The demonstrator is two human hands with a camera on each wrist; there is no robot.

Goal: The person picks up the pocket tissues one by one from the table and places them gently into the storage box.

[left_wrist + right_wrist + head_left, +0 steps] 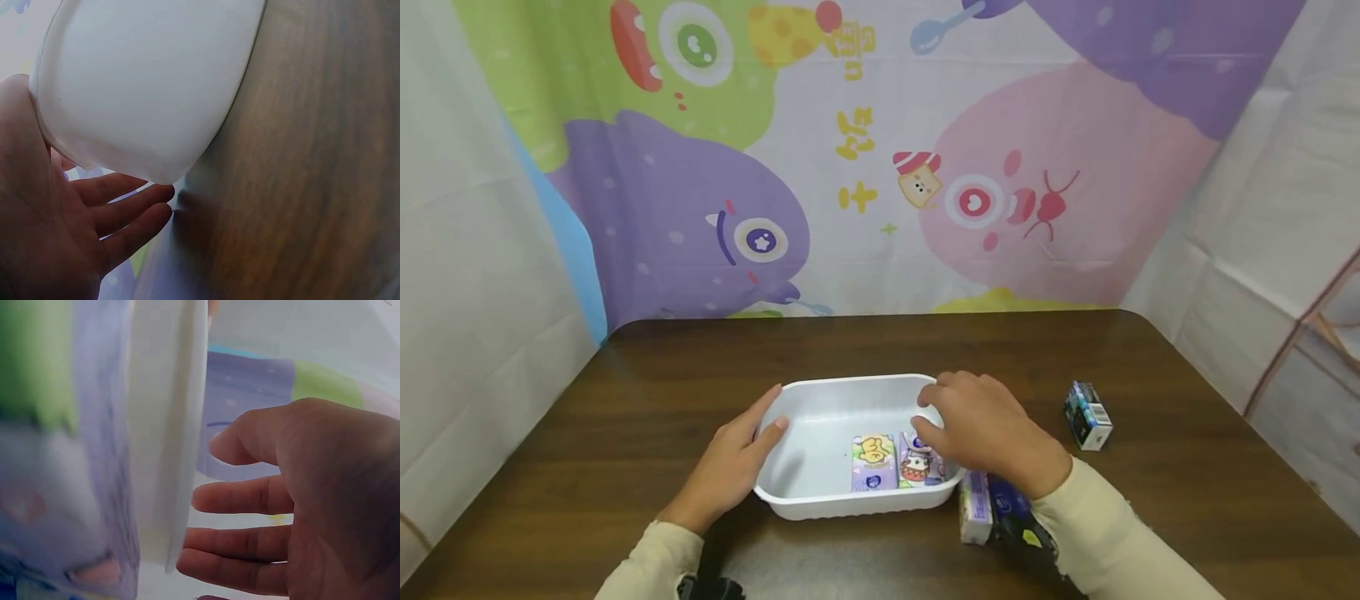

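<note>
A white plastic tray [820, 506] sits on the table. My left hand [727, 468] holds its left end, thumb over the rim and fingers outside; in the left wrist view these fingers [128, 215] touch the outer wall. Two small cartoon packets lie inside toward the right: one with a yellow figure [874, 463], the other purple [921, 467] and partly covered. Above the tray's right end hovers my right hand [988, 425]. In the right wrist view its thumb and fingers [240, 497] stand apart, with nothing between them, near the rim.
Against the tray's right side stands a purple-and-white packet [976, 510], with a dark blue packet [1009, 498] next to it, partly hidden by my right wrist. Farther right is a small dark box [1087, 417]. A cartoon cloth [865, 250] hangs behind the brown table [685, 354].
</note>
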